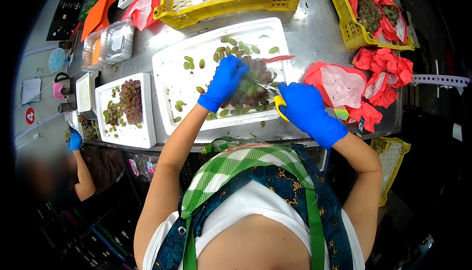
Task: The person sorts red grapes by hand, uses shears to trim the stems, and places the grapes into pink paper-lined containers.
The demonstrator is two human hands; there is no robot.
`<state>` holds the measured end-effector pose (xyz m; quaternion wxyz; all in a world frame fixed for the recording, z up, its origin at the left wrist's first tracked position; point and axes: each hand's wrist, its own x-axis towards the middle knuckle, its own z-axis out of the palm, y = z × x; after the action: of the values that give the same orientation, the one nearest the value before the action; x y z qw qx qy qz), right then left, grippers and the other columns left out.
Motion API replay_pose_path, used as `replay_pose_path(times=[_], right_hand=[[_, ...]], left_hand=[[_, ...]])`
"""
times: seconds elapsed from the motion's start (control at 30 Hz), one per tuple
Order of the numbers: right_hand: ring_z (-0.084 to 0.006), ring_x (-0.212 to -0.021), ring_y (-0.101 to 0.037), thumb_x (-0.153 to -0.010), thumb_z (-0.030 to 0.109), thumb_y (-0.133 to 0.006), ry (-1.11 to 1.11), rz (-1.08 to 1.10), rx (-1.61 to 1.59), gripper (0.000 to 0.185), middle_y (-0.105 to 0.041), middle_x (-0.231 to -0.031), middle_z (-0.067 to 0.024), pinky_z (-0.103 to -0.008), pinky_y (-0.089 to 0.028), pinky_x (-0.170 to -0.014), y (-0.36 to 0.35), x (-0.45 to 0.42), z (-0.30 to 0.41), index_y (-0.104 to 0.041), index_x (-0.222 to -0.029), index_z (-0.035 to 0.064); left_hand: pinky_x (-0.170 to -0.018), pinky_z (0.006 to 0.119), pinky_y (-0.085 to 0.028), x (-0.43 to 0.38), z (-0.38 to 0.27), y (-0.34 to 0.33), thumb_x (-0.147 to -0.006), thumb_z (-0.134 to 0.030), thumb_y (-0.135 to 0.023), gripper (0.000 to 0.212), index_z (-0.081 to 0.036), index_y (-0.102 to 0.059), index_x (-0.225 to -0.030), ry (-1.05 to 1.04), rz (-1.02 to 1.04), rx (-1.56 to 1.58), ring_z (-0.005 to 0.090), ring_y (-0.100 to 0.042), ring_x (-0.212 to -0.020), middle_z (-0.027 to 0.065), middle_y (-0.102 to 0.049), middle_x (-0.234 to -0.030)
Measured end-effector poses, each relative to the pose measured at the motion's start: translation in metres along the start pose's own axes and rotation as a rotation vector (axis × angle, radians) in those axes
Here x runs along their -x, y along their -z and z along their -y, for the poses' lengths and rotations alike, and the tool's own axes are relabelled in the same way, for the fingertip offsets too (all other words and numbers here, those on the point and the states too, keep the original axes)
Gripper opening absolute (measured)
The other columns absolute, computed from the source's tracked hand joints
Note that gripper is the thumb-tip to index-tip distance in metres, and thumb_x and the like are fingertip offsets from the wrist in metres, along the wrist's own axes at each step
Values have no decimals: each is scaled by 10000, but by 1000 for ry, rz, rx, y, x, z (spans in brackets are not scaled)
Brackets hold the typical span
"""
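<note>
My left hand [229,76], in a blue glove, is closed at the upper left edge of a bunch of dark red and green grapes [252,85] and seems to hold it by its stem, which the fingers hide. The bunch is partly blurred. In my blue-gloved right hand [308,108] is a pair of scissors with yellow handles [280,107]. Their metal blades [263,85] point left into the bunch's right side. Beneath lies a white foam tray [173,74] with loose green grapes [189,63] scattered across it. A thin red object [278,59] rests over the tray's right rim.
Left stands a smaller foam tray [147,111] with grape bunches [131,100], behind it clear plastic boxes [118,41]. Yellow crates [228,8] [346,26] line the back. Red wrappers [339,82] lie right on the metal table [313,30]. A co-worker's gloved hand [75,139] is at far left.
</note>
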<state>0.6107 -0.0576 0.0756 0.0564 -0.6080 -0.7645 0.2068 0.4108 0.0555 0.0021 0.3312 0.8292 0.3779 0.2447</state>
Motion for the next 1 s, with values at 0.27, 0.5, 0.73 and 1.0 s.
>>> replay_pose_path(times=[0.27,0.5,0.73,1.0], right_hand=[[-283,-640,-561,-673,246,-624,40,-21,-19,332,-559,-722,-112,-394,-436,-554,0,-7,-3,-503,-928,70],[-297,-646,-568,-673,238,-611,21,119,10,229,-571,-679,-134,-399,-440,-566,13,-24,7,-535,-793,59],[-282,-579,-566,-656,200,-606,125,0,54,193,-561,-623,-127,-376,-446,-529,10,-22,15,-539,-739,39],[-244,-544,-556,-585,90,-555,93,-208,151,28,-536,-576,-103,-360,-413,-470,-8,-19,25,-581,-581,79]], left_hand=[[-695,390,-366,-1,3,-1,-775,-128,-529,120,-19,-497,-814,-23,-15,-14,323,-452,-754,148,-473,-780],[-695,386,-374,0,7,-2,-781,-139,-533,129,-21,-498,-823,-40,-7,10,317,-458,-758,143,-476,-780],[-699,369,-383,2,2,1,-770,-151,-556,143,-34,-514,-839,-25,-10,85,301,-463,-753,131,-480,-778],[-683,357,-376,-1,-2,7,-752,-162,-570,137,-32,-536,-785,11,44,154,288,-462,-744,121,-475,-762]])
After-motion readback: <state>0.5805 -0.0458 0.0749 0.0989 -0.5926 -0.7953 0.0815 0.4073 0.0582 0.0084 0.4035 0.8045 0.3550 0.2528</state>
